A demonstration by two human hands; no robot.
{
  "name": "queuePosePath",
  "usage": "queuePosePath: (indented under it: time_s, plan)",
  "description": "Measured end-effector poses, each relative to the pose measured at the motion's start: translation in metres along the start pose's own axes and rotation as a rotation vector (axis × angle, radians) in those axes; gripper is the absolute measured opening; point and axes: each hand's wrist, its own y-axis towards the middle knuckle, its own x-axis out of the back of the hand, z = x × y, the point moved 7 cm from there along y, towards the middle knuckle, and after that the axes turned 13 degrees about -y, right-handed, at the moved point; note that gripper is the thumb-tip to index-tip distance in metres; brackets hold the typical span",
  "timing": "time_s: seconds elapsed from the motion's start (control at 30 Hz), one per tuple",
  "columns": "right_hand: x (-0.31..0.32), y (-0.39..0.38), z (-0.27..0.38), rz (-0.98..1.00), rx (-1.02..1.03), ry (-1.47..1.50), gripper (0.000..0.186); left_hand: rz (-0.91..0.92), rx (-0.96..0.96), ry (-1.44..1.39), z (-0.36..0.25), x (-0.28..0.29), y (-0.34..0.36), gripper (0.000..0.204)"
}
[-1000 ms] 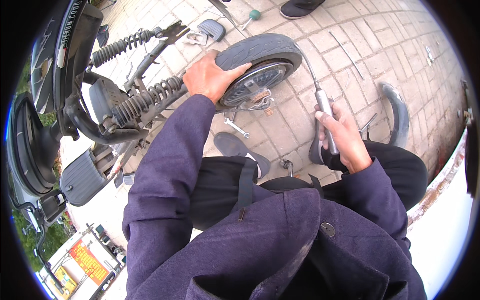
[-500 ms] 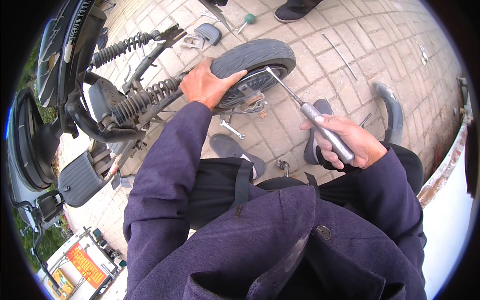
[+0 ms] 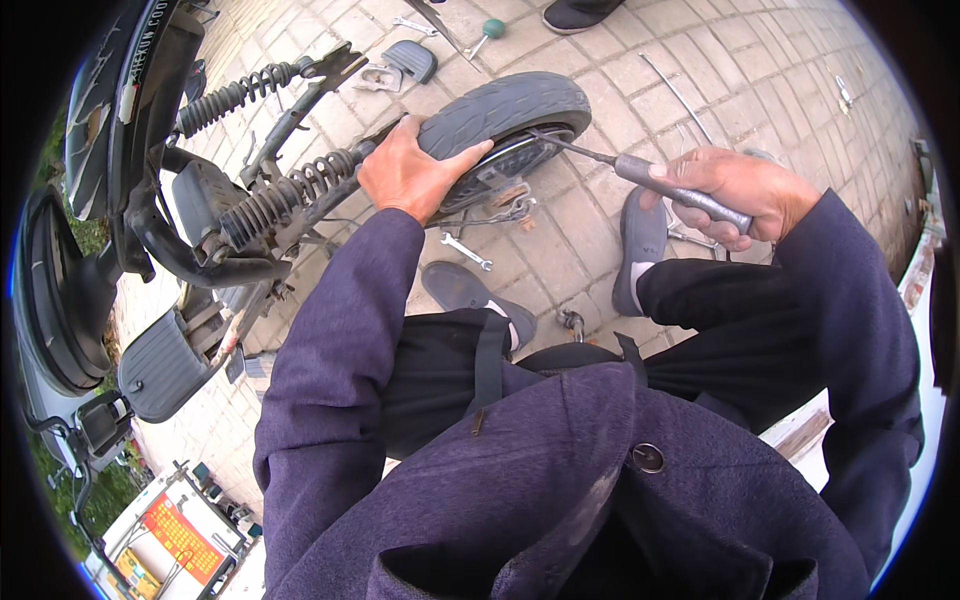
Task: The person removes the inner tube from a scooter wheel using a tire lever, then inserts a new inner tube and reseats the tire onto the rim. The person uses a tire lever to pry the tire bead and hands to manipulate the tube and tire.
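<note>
My left hand (image 3: 412, 172) is closed round the black tire (image 3: 505, 105) of a scooter's wheel, the thumb lying along its sidewall. In my right hand (image 3: 745, 190) is a flat-tipped screwdriver (image 3: 685, 190) with a thick grey metal handle. Its thin shaft points left, and the tip is at the edge between tire and rim (image 3: 505, 165); how far it reaches in I cannot tell. The wheel lies tilted beside a spring shock absorber (image 3: 295, 198), with part of its hub side showing below.
An open-end wrench (image 3: 467, 252) lies between the wheel and my shoe (image 3: 475, 295). Beyond the wheel are a green-headed tool (image 3: 490, 32), a black pad (image 3: 411, 61) and a long metal rod (image 3: 675, 95). The scooter's body (image 3: 75, 290) fills the left side. Another person's shoe (image 3: 580, 14) stands at the far edge.
My right hand has moved up and right, turning the screwdriver flatter, with its tip now against the tire's inner edge. My right leg has shifted outward. My left hand keeps its hold.
</note>
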Motion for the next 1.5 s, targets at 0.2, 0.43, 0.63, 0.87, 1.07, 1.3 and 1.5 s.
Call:
queuePosePath:
  time_s: [0.2, 0.43, 0.63, 0.87, 1.07, 1.3, 1.5]
  plan:
    - [-0.014, 0.002, -0.012, 0.068, -0.014, 0.134, 0.043, -0.051, -0.034, -0.012, 0.004, 0.0, -0.008, 0.079]
    - [-0.039, 0.005, -0.018, -0.012, 0.011, 0.192, 0.043, -0.038, -0.034, -0.04, 0.002, -0.003, -0.017, 0.079]
    - [-0.078, 0.036, -0.049, -0.148, 0.266, 0.228, 0.037, -0.04, -0.016, -0.042, 0.004, -0.006, -0.015, 0.077]
    - [-0.094, 0.059, -0.062, -0.198, 0.229, 0.215, 0.035, -0.097, 0.039, -0.066, 0.009, -0.006, -0.004, 0.078]
    - [-0.045, 0.009, -0.026, -0.126, 0.187, 0.126, 0.035, -0.078, 0.037, -0.013, 0.009, -0.008, -0.001, 0.082]
    - [-0.023, -0.013, -0.027, -0.187, 0.176, 0.088, 0.047, -0.068, 0.054, -0.031, 0.011, -0.005, -0.004, 0.084]
    - [-0.024, -0.021, -0.027, -0.202, 0.216, 0.076, 0.044, -0.067, 0.034, -0.034, 0.012, -0.005, -0.006, 0.084]
